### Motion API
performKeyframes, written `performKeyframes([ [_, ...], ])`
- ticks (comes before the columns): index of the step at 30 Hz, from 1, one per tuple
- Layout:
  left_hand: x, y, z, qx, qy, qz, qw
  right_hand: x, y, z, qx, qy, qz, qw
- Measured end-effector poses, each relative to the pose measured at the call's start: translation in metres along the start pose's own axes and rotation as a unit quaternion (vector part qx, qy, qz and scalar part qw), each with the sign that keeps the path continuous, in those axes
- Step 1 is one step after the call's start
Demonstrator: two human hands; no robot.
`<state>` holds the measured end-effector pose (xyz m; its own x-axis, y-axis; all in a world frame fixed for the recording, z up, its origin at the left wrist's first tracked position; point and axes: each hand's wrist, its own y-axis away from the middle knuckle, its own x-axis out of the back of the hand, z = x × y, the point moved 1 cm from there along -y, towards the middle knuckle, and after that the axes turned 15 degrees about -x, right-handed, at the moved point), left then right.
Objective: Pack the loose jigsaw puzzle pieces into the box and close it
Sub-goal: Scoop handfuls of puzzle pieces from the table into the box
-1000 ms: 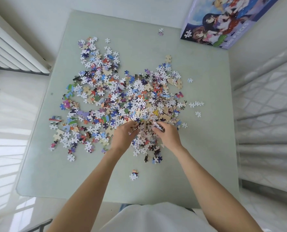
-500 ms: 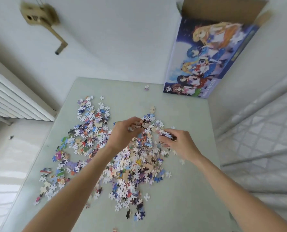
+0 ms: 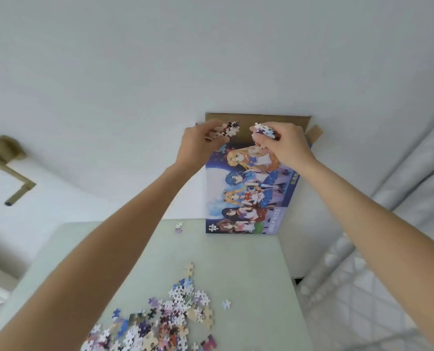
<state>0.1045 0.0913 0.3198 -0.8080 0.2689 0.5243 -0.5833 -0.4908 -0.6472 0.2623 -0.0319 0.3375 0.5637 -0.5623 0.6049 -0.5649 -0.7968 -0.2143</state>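
Step in hand: carrying a load of pieces to the box. Both hands are up at the box's open top, upper centre of the frame.

Left hand [image 3: 198, 144]: fingers curled shut around a clump of puzzle pieces [image 3: 223, 130], which stick out above the fingertips. One blue piece shows just below the thumb, looks loose in the grip.

Right hand [image 3: 284, 145]: also closed, pinching a smaller clump [image 3: 262, 129] between thumb and fingers.

Box [image 3: 248, 198] stands on end at the far edge of the counter [image 3: 236, 269], printed face toward the camera. Brown flap open at top, side flap sticking out at upper right. The opening itself is hidden, so I cannot tell how full it is.

Remaining pile [image 3: 165, 317] sits lower centre on the counter, cut off by the frame edge. A few strays lie apart: one near the box base [image 3: 178, 227], one right of the pile [image 3: 226, 304]. So packing is far from done.

Next move, my read: get both hands over the opening, then open the fingers. The slot looks narrow and the box tall, so spills or a tip-over are the risks. Then back for more.
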Motion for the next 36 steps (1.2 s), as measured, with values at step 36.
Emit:
performKeyframes([
  [36, -0.034, -0.064, -0.048, -0.102, -0.219, -0.171, 0.955, -0.02, -0.08, 0.03, 0.06, 0.273, 0.021, 0.96],
])
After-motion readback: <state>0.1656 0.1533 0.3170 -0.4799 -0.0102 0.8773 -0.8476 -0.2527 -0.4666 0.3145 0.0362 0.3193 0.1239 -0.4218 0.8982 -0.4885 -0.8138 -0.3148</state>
